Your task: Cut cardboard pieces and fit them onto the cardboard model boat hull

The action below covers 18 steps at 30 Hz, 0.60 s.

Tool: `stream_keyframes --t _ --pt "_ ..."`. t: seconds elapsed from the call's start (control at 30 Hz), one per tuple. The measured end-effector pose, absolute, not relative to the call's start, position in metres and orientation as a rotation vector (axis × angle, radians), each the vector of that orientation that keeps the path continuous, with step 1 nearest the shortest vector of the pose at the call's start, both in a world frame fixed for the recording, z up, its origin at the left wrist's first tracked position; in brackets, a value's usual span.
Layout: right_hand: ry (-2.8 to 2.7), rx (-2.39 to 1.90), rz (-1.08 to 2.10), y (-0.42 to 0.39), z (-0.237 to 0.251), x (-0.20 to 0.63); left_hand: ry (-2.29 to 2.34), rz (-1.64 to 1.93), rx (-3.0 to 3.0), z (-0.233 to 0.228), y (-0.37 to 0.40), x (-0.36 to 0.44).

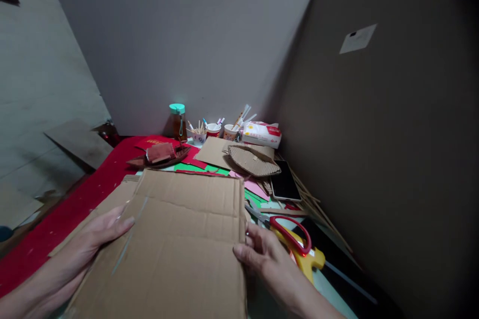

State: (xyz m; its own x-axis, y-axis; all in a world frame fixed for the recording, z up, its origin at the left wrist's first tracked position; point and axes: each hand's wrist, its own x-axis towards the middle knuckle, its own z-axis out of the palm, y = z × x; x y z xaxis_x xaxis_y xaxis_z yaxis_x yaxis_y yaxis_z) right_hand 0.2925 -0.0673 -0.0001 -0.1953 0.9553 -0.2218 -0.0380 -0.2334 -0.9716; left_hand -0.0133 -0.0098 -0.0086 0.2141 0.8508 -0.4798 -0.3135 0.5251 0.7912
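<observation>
A person's two bare hands hold one large sheet of brown corrugated cardboard [175,249] flat and low over a cluttered craft table [48,229] covered in red cloth. The left hand [95,237] clasps the sheet's left edge, fingers spread on top and thumb underneath, apparently to keep it level. The right hand [265,259] pinches the right edge, fingers curled closed around it, so the sheet is steadied from both sides, directly in front of the person at the near edge of the table. Just beside the right hand lies one pair of scissors [290,237] with red and yellow handles, within easy reach, blades pointing away to the left. Beyond the sheet sit one fan-shaped piece of corrugated card [252,161] resting on another flat cardboard piece, with green and pink paper sheets [254,190] layered underneath. One dark phone [285,182] lies face up near the right, beside a bundle of thin wooden sticks [318,209] laid along a tall brown panel. At the back, against the grey wall, stand one jar with a teal lid [178,122], three small cups [215,130] holding sticks and pens, and one white packet [262,134]. One small brown model boat [160,154] rests on the red cloth to the left.
</observation>
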Motion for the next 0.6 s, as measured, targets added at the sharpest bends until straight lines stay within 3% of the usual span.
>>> stream_keyframes --t 0.1,0.23,0.33,0.6 --pt "-1.469 -1.346 1.493 -0.057 0.017 0.310 1.151 0.790 0.639 -0.019 0.001 -0.019" --pt "-1.703 -1.495 0.923 -0.015 0.048 0.349 1.189 0.732 0.653 -0.020 0.006 -0.020" --pt "-1.830 -1.541 0.719 0.022 0.059 0.366 1.134 0.722 0.694 -0.010 0.001 -0.013" --pt "-2.162 -1.402 0.821 0.098 0.054 0.311 1.057 0.863 0.661 -0.019 0.004 -0.014"
